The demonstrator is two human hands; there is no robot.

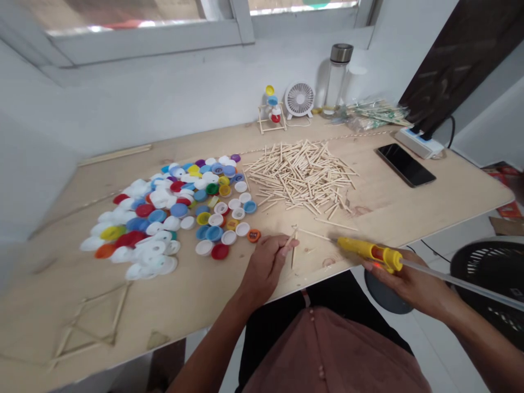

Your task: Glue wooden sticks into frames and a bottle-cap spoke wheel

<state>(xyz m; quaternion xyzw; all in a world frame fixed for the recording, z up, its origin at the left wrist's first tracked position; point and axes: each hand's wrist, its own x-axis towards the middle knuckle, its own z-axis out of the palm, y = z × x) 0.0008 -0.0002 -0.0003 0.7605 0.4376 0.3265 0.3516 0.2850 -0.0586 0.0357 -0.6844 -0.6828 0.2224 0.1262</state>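
Soft even light, blurred stretched edges

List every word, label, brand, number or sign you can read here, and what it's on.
No text can be read.
Clear plastic packet: green markings, too blurred to read.
Orange cap near the left hand: dark marks, too small to read.
Yellow glue gun in the right hand: no lettering discernible.
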